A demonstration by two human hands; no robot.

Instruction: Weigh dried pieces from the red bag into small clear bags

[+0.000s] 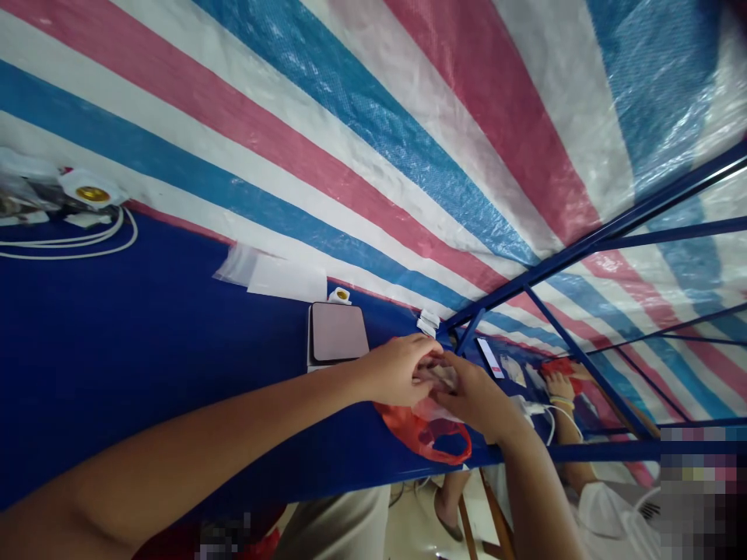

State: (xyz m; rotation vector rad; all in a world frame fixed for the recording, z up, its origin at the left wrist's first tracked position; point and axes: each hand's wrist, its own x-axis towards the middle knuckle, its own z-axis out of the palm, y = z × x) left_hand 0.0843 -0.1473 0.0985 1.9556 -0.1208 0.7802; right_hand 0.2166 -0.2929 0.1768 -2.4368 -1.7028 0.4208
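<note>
clear plastic [444, 378] is pinched by the left hand [401, 375] and right hand [477, 391], fingers narrow, over the red plastic bag [408, 432]; light, even tension is advised.

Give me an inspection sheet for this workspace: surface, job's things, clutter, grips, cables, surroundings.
Surface: blue tabletop, running alongside striped sheeting.
Job's things: red plastic bag below the hands; clear plastic between them, contents unclear.
Clutter: pinkish-topped box, white sheet, small white item with a gold centre.
Grips: left hand and right hand meet at the clear plastic; exact hold unclear.
Cables: white cable at far left; another beyond the right hand.
Surroundings: blue metal frame; co-worker's hand beyond.
</note>
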